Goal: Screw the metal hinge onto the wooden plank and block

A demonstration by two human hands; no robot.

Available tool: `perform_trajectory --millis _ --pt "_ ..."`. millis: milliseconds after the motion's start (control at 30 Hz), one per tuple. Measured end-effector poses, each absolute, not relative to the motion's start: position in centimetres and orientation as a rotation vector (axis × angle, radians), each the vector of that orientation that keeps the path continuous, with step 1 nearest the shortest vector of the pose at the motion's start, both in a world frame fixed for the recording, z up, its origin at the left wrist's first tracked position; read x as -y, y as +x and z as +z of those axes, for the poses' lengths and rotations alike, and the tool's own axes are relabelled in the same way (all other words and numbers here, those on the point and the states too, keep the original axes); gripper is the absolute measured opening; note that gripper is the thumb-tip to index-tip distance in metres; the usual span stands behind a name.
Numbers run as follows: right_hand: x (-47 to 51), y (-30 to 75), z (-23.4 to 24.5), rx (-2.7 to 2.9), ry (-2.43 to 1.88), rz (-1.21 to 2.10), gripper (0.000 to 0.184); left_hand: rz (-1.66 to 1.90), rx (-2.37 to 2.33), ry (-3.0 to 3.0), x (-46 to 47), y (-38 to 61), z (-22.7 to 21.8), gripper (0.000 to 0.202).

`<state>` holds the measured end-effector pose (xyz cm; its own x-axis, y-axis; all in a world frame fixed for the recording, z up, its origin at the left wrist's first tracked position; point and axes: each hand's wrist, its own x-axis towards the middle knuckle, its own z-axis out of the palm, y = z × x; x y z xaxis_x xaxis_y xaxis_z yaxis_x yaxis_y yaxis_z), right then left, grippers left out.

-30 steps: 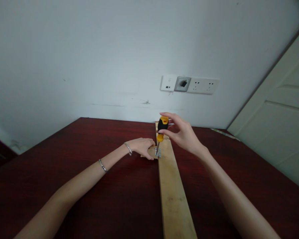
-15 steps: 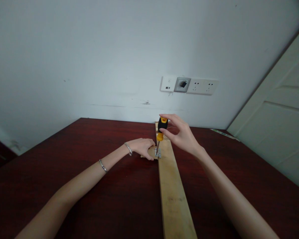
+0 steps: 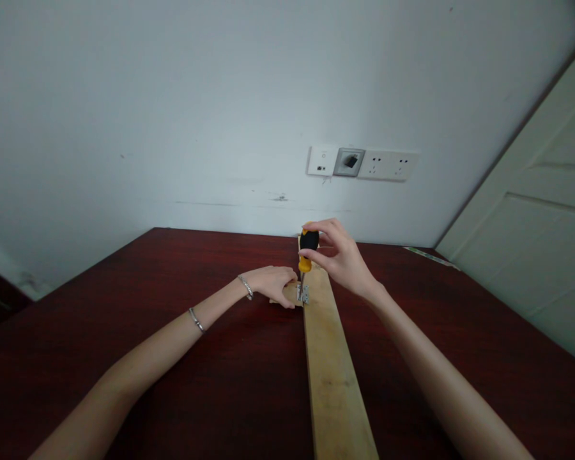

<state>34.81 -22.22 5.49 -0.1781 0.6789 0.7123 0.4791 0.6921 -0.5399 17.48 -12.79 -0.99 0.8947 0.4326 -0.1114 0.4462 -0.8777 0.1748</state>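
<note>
A yellow and black screwdriver [image 3: 309,241] stands nearly upright in my right hand [image 3: 338,252], its handle pinched between thumb and fingers. Its shaft points down at a small metal hinge [image 3: 305,294], where the tip seems to meet the plate; any screw there is too small to make out. The hinge spans a long wooden plank [image 3: 333,370] and a small wooden board [image 3: 291,294] at its left edge. My left hand [image 3: 274,282] grips that board, thumb on the near side and fingers on the far side.
Everything rests on a dark red table [image 3: 211,383]. A white wall [image 3: 172,115] with sockets [image 3: 383,165] rises behind it. At the right is a pale panelled door [image 3: 546,223], and a thin patterned strip [image 3: 431,257] lies near the table's back right corner.
My right hand and the screwdriver handle have shifted slightly left, and the handle has turned in the fingers. My left hand keeps its place on the small board.
</note>
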Motion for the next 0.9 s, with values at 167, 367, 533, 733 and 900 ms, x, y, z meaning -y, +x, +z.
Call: perform_trajectory --millis 167,367,533,733,900 --pt "22.47 35.14 5.67 1.842 -0.91 0.283 0.04 -0.111 -0.671 2.867 12.66 17.51 -1.11 0.055" --pt "22.37 35.31 5.59 1.929 -0.897 0.263 0.05 -0.126 -0.696 2.882 12.89 17.57 -0.84 0.055" --pt "22.42 34.98 5.82 1.919 -0.926 0.168 0.048 -0.138 -0.699 2.868 12.99 17.49 -0.58 0.052" --pt "22.76 35.19 6.11 2.001 -0.877 0.189 0.049 -0.117 -0.696 2.883 12.94 17.53 -0.8 0.055" --pt "22.61 34.99 6.01 1.968 -0.883 0.142 0.044 -0.143 -0.722 2.836 13.15 17.5 -0.49 0.055"
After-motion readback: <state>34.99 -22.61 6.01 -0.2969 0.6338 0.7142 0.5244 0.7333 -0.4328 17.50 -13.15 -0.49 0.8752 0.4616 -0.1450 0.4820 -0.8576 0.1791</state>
